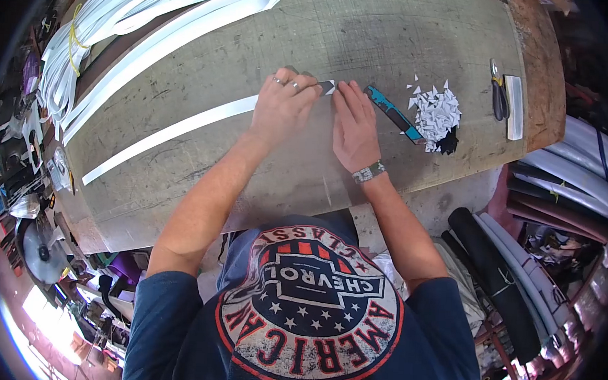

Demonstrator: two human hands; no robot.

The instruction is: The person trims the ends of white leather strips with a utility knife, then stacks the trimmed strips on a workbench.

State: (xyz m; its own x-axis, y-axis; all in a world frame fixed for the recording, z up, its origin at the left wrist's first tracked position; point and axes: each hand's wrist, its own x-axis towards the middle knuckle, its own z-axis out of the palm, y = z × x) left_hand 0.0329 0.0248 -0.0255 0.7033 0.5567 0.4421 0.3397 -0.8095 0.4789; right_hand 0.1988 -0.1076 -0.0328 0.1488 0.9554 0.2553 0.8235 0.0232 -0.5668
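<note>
My left hand, with rings on two fingers, presses down on the right end of a long white strip that lies slantwise across the worn workbench. A small white triangular offcut and a dark piece sit at its fingertips. Just to the right, my right hand lies flat on the bench with nothing in it, a band on its wrist. A blue utility knife rests beside that hand's outer edge.
A heap of white triangular offcuts with a black scrap lies right of the knife. Pliers and a pale block sit near the right edge. Bundled white strips fill the far left. Rolls of material lean below right.
</note>
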